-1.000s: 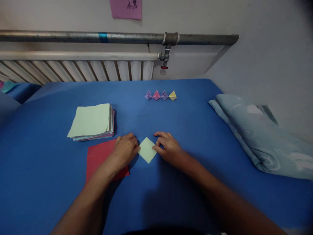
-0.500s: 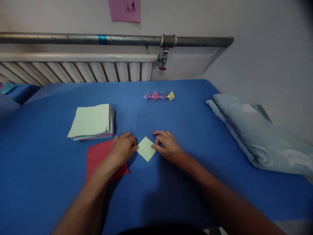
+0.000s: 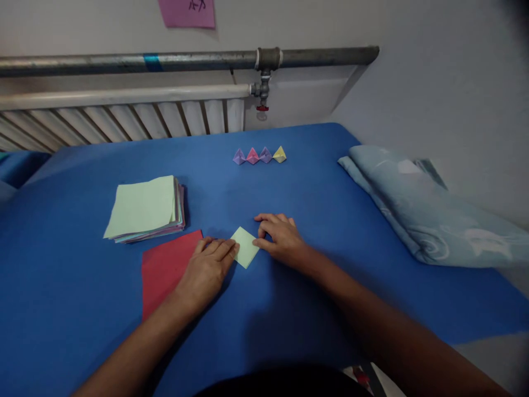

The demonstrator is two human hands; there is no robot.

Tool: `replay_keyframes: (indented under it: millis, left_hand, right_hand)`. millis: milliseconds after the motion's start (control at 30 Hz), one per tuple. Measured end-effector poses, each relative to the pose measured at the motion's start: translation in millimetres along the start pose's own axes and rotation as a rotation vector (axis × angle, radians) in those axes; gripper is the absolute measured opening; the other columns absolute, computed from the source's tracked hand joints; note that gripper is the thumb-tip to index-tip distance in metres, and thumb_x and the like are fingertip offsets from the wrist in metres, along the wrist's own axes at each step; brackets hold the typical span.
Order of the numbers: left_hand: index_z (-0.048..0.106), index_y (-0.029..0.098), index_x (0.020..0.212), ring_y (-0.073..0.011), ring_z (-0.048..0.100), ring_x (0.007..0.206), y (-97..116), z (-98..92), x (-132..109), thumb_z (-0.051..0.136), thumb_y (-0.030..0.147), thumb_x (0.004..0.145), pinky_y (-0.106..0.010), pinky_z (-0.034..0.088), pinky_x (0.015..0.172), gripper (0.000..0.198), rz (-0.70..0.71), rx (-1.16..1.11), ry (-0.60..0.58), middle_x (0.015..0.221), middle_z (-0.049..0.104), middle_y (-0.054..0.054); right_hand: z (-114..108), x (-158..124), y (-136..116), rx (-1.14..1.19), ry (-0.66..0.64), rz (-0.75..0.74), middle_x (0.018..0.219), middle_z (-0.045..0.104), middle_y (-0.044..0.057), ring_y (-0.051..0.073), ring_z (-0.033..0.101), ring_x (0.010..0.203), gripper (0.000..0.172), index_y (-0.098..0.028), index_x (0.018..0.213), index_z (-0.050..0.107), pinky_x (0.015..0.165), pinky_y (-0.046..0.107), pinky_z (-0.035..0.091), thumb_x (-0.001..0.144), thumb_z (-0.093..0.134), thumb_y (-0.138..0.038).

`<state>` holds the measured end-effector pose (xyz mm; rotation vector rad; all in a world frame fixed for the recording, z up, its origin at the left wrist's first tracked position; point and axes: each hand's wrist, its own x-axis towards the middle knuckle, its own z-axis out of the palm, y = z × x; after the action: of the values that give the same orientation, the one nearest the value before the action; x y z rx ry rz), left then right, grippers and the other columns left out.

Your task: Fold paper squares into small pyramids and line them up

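Note:
A small pale green folded paper square [image 3: 245,246] lies corner-up on the blue cloth [image 3: 289,187]. My left hand [image 3: 209,268] rests flat with fingers stretched out, fingertips touching the square's left corner and lying partly over a red paper sheet [image 3: 163,268]. My right hand [image 3: 279,237] presses its curled fingers and thumb on the square's right corner. A stack of coloured paper sheets [image 3: 144,208], pale green on top, sits to the left. A row of several small folded paper shapes [image 3: 259,155], purple, pink, purple and yellow, stands farther back.
A folded light blue blanket [image 3: 417,204] lies at the right edge of the cloth. A white radiator [image 3: 119,118] and a grey metal pipe [image 3: 185,59] with a valve run along the wall behind. A pink note [image 3: 188,12] hangs above.
My left hand has flattened, its fingers now stretched out on the red sheet at the square's left corner. The view has shifted slightly right and down.

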<state>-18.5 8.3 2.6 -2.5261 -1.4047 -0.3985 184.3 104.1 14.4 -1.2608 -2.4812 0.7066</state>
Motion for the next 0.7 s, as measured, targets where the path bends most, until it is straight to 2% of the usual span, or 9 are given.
replay_keyframes:
  millis: [167, 300, 433, 567, 700]
  left_hand:
    - [0.062, 0.01, 0.116, -0.0272, 0.062, 0.101, 8.3, 0.2, -2.0, 0.035, 0.006, 0.092, -0.051, 0.042, 0.094, 0.037, -0.073, 0.023, 0.023, 0.115, 0.068, -0.014]
    - [0.063, 0.009, 0.113, -0.0259, 0.062, 0.101, 13.3, -2.1, 3.4, 0.037, 0.003, 0.09, -0.047, 0.042, 0.095, 0.035, -0.083, -0.006, 0.016, 0.115, 0.068, -0.013]
    - [0.061, 0.014, 0.114, -0.0232, 0.064, 0.098, 4.8, -7.9, 6.3, 0.045, 0.009, 0.088, -0.05, 0.038, 0.1, 0.031, -0.121, -0.172, -0.014, 0.114, 0.069, -0.011]
    - [0.057, 0.016, 0.12, -0.0227, 0.064, 0.102, -8.1, -12.0, 7.3, 0.053, 0.018, 0.085, -0.052, 0.033, 0.104, 0.035, -0.136, -0.319, -0.073, 0.116, 0.068, -0.009]
    - [0.057, 0.018, 0.116, -0.0223, 0.063, 0.102, -15.4, -11.7, 9.0, 0.055, 0.025, 0.087, -0.051, 0.03, 0.106, 0.03, -0.123, -0.347, -0.109, 0.115, 0.068, -0.008]
  right_hand:
    - [-3.1, -2.0, 2.8, -0.009, -0.02, -0.003, 0.131, 0.057, 0.004, 0.025, 0.049, 0.113, 0.002, -0.022, 0.084, 0.063, 0.091, 0.043, 0.031, 0.083, 0.062, -0.024]
    - [-4.0, -5.8, -2.0, -0.052, 0.004, -0.146, 0.131, 0.057, 0.005, 0.026, 0.044, 0.116, 0.022, -0.025, 0.101, 0.066, 0.093, 0.043, 0.029, 0.086, 0.054, -0.014]
    - [-6.8, -6.4, -7.8, -0.076, -0.078, -0.276, 0.115, 0.066, 0.005, 0.024, 0.049, 0.107, 0.031, -0.022, 0.102, 0.066, 0.089, 0.04, 0.029, 0.087, 0.045, -0.005]
    - [-9.6, -4.7, -5.6, -0.04, -0.106, -0.298, 0.107, 0.068, 0.005, 0.022, 0.052, 0.099, 0.027, -0.02, 0.103, 0.065, 0.085, 0.038, 0.029, 0.085, 0.049, -0.007]
    - [-10.1, -4.3, -2.2, 0.0, -0.109, -0.293, 0.104, 0.067, 0.006, 0.023, 0.052, 0.099, 0.025, -0.02, 0.104, 0.064, 0.085, 0.037, 0.028, 0.085, 0.051, -0.011]
